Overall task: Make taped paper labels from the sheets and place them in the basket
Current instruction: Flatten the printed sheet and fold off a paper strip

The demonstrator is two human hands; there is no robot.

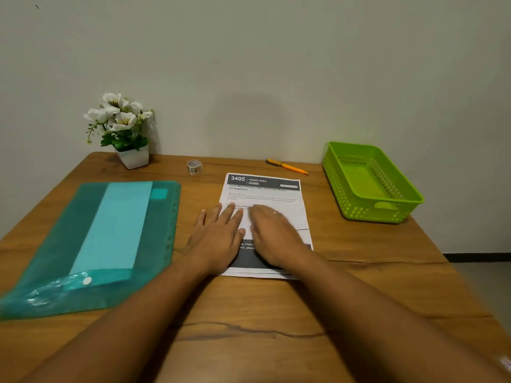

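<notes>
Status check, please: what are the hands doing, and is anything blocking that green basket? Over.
Left hand and right hand flat, pressing printed sheet. Green basket holds no labels. Tape roll, orange pen untouched beyond sheet; nothing between sheet and basket.

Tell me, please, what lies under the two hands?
The left hand and right hand lie flat on a printed sheet headed 3405; its middle text is hidden beneath them.

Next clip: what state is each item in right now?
White printed paper sheet: flat, under both hands.
Left hand: fingers straight, flat on sheet.
Right hand: blurred, resting on sheet.
Green plastic basket: upright, no labels inside.
Clear tape roll: untouched.
Teal plastic folder: lying flat.
Orange pen: lying untouched.
</notes>
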